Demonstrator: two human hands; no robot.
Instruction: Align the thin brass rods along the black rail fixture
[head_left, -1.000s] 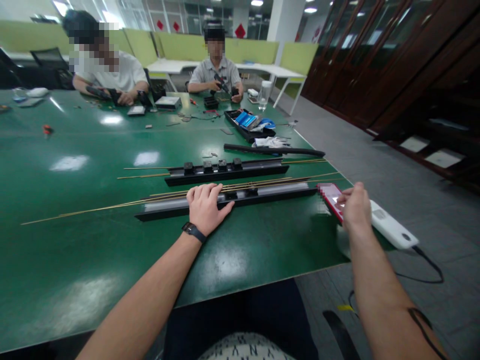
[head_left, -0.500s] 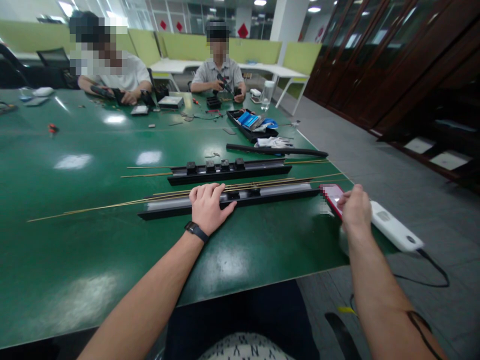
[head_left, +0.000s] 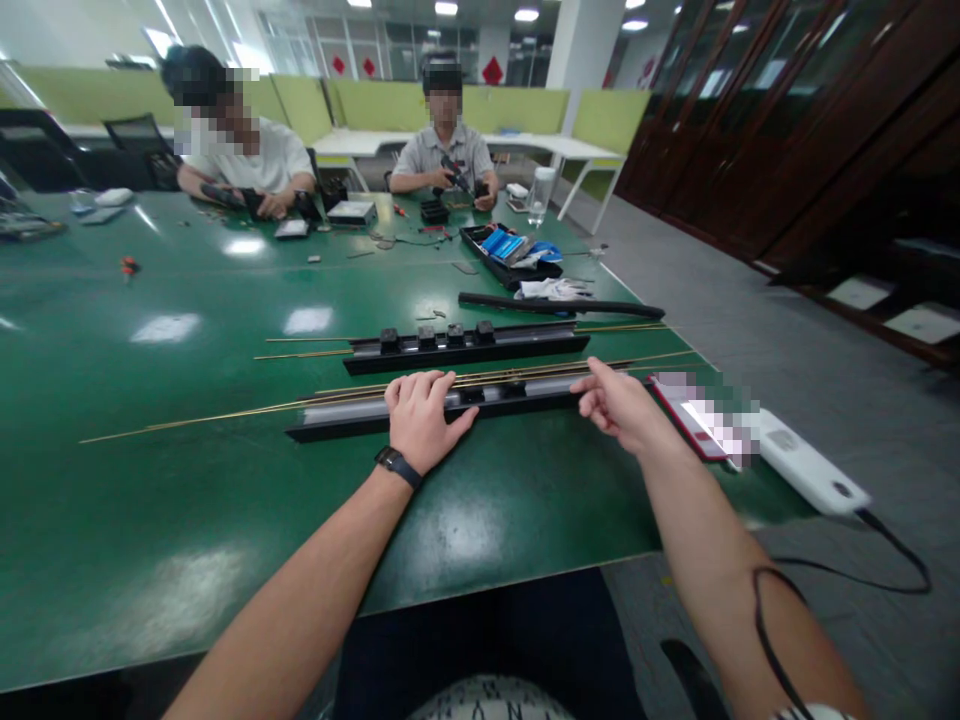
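My left hand (head_left: 420,415) lies over a long black channel (head_left: 345,430) with a pale inner strip, fingers curled over its far side and thumb spread along the near wall. Thin brass-coloured rods (head_left: 225,413) run lengthwise along this channel, pass under my fingers and stick out at both ends. Above the channel's right part hovers my right hand (head_left: 611,405), fingers loosely bent and apart, with nothing visible in them; whether it touches the rods I cannot tell. Behind lies a second black channel (head_left: 465,352) with several small black blocks (head_left: 455,335) on it and rods at its ends.
A red-edged phone (head_left: 694,420) and a white corded device (head_left: 810,465) lie at the table's right edge. Farther back are a black tube (head_left: 562,305), white gloves (head_left: 555,289) and a black tray (head_left: 480,250) of blue packets. Two people sit across the table, handling dark tools.
My right hand has moved left from the phone to the near channel's right part. My left hand stays on the channel. The camera view has shifted slightly.
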